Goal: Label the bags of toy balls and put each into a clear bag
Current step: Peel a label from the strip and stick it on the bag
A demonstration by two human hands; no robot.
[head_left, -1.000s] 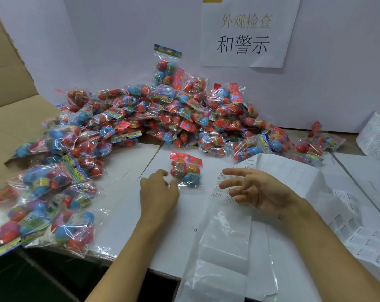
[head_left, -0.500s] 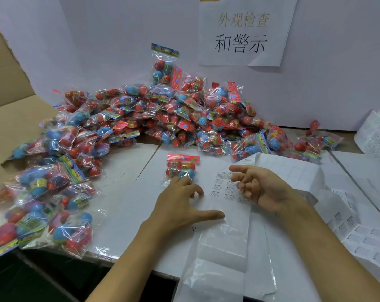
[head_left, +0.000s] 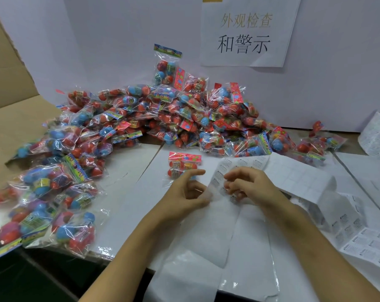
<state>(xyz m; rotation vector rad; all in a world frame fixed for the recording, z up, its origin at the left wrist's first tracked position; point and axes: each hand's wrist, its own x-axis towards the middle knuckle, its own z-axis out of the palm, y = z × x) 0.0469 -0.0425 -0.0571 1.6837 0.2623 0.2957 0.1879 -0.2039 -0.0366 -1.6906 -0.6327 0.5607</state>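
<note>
We come to the label sheet to take one label

The single bag of toy balls [head_left: 184,165] lies free on the white table [head_left: 128,171], just behind our left hand [head_left: 185,194], which has left it and now presses the label sheet [head_left: 226,184] with loose fingers. Our right hand [head_left: 248,186] has curled its fingers onto a label; whether it already pinches one, we cannot tell.
</note>
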